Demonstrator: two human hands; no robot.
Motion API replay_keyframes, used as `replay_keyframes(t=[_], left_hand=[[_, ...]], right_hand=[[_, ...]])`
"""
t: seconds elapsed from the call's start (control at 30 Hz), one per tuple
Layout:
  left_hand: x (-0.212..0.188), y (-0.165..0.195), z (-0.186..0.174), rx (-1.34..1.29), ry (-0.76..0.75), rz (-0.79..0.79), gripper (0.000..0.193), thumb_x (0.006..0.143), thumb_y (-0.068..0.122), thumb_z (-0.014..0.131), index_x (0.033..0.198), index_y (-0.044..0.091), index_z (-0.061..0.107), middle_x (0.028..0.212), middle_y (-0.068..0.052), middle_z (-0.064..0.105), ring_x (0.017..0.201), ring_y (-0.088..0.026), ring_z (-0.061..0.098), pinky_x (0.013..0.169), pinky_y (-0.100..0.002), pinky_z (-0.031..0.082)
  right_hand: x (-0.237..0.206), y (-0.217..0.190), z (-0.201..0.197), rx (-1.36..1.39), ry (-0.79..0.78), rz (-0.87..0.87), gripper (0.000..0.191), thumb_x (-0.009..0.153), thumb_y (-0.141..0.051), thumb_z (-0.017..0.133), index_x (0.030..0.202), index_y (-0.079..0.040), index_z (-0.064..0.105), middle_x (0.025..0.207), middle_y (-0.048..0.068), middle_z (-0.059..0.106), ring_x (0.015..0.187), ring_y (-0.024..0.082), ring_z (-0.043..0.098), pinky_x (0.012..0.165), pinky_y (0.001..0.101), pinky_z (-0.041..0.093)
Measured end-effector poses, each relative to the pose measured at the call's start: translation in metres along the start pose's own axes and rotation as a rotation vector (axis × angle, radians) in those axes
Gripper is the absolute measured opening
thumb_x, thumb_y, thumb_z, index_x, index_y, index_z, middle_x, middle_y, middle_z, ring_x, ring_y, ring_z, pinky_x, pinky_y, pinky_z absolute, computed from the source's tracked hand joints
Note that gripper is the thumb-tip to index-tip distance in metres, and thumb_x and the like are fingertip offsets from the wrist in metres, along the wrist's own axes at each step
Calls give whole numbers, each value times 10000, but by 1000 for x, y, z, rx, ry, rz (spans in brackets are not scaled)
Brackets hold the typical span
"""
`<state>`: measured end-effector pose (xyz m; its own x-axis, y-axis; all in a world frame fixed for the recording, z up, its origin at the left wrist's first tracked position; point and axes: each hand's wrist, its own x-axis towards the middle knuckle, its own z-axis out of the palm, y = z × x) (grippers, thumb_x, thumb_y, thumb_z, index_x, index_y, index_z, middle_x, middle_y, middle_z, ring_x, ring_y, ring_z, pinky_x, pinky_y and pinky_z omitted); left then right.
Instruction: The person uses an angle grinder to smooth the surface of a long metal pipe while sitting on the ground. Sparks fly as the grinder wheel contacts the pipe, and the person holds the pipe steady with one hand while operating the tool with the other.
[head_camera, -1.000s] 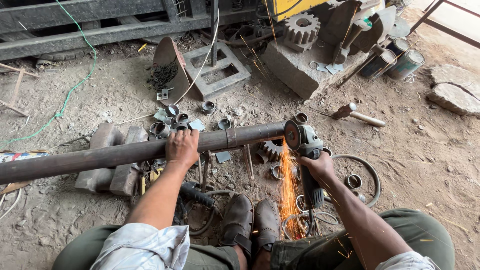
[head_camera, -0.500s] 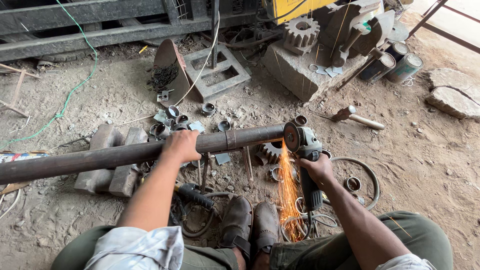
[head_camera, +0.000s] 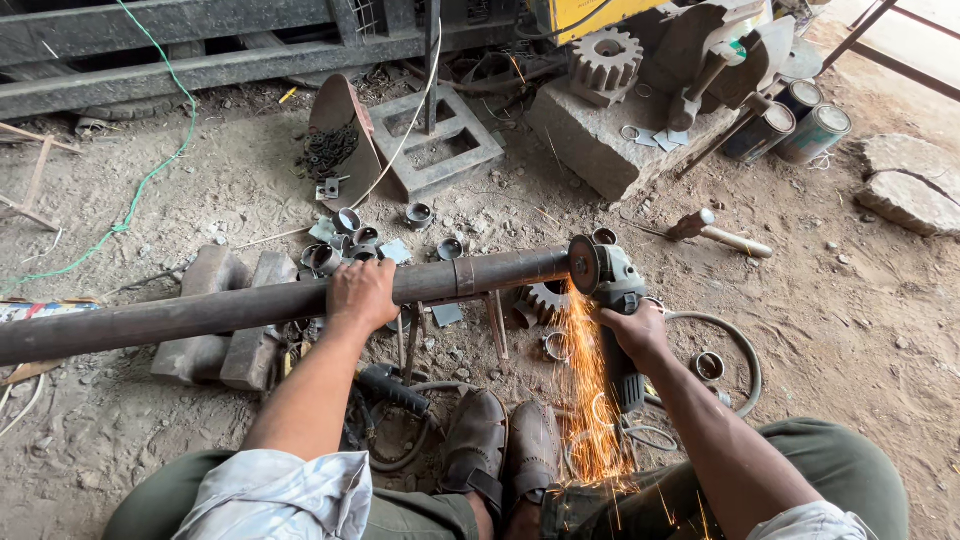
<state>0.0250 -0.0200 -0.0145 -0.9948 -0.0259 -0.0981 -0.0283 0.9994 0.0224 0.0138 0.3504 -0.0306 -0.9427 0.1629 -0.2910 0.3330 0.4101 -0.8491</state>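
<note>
Unmoved: left hand (head_camera: 362, 293) on pipe (head_camera: 240, 307), right hand (head_camera: 634, 331) w/ grinder (head_camera: 612, 290).

Dull rusty metal pipe (head_camera: 250, 305), matt plastic-bodied grinder (head_camera: 617, 290), rough dusty dirt floor (head_camera: 860, 300).

Bare dirt floor (head_camera: 850, 330) carries everything; at twelve o'clock a concrete block (head_camera: 600, 150) bearing a gear (head_camera: 606, 60); at two, two tins (head_camera: 800, 125). A hammer (head_camera: 720, 232) lies at three; flat stones (head_camera: 905, 185) beyond; short metal rings (head_camera: 350, 240) scattered near centre; a green cord (head_camera: 150, 170) trails at ten.
</note>
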Motion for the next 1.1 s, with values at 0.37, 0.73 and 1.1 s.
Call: replay_keyframes(t=[0.37,0.73,1.1], left_hand=[[-3,0,11,86,171,48,432,777,164,804,1154,94,605,1080,-91,680,990,-233,646,944,-406,520],[7,-1,-17,-37,-128,14,436,749,197,823,1126,89,632,1046,-135,696,979,-276,677,953,-436,563],[-5,1,10,106,215,55,436,766,166,801,1140,102,586,1092,-99,680,1048,-245,658,969,-421,510]], right_hand=[[-2,2,-2,-121,-6,20,329,691,-235,781,857,34,691,739,163,729,593,236,713,570,365,620],[-3,0,-1,-101,5,0,351,673,-223,796,873,48,697,746,156,733,586,229,705,559,364,610],[-12,-19,-1,-34,-33,-13,267,674,-178,785,768,60,711,651,158,701,492,245,679,458,382,588]])
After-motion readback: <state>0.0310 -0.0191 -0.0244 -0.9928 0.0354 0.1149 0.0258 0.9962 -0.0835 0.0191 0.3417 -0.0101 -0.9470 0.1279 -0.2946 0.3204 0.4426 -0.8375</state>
